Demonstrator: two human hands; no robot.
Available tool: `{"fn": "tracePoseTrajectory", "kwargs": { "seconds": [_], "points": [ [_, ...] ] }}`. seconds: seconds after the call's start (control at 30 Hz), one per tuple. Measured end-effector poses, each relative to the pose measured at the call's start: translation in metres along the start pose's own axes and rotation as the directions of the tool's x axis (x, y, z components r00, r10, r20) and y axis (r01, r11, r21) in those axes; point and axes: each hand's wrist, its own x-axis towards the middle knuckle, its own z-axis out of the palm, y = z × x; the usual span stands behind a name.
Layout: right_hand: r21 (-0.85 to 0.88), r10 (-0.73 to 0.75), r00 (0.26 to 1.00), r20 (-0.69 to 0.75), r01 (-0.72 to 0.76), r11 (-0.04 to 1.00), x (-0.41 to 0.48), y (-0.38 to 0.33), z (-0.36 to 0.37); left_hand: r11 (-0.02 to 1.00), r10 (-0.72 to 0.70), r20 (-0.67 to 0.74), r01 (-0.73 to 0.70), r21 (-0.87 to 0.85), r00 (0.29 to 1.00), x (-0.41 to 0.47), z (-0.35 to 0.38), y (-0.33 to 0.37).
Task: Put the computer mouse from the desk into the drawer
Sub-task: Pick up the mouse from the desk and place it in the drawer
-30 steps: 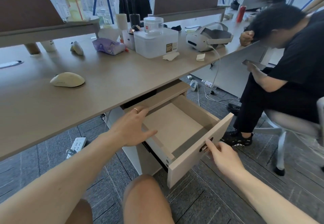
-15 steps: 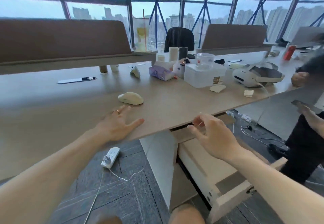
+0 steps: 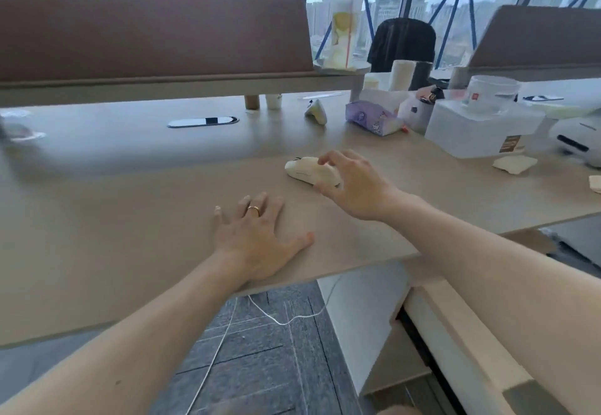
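A cream computer mouse [image 3: 304, 169] lies on the beige desk [image 3: 130, 187], a little right of centre. My right hand [image 3: 354, 183] curls over its near right end, fingers on top and thumb under its side. My left hand [image 3: 257, 239] lies flat on the desk with fingers spread, a ring on one finger, just nearer than the mouse. The open drawer [image 3: 455, 333] shows at the lower right under the desk edge, mostly hidden by my right forearm.
At the back right of the desk stand a white plastic box [image 3: 481, 131], a purple tissue pack [image 3: 370, 118], cups and a white headset [image 3: 579, 138]. Brown dividers [image 3: 146, 40] run along the far edge. A white cable [image 3: 227, 323] hangs over the grey floor.
The view rose from the drawer to the desktop. My right hand left the drawer front and reached the mouse. My left hand moved from the drawer's side up onto the desk.
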Motion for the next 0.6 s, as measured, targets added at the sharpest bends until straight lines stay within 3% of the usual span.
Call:
{"fn": "tracePoseTrajectory", "kwargs": {
  "seconds": [0.27,0.4,0.6],
  "points": [
    [0.063,-0.014,1.000,0.015,0.013,0.998,0.057,0.016,0.056,1.000,0.005,0.003,-0.005,0.000,1.000,0.006,0.006,-0.002],
    [0.129,-0.009,0.999,-0.051,0.015,0.991,0.062,0.022,0.068,1.000,0.001,-0.016,-0.001,-0.007,1.000,0.007,0.009,-0.002],
    [0.039,-0.029,0.998,-0.050,0.031,0.999,0.035,0.031,0.055,1.000,0.005,-0.012,-0.005,-0.001,1.000,0.006,0.007,-0.001]
  ]
}}
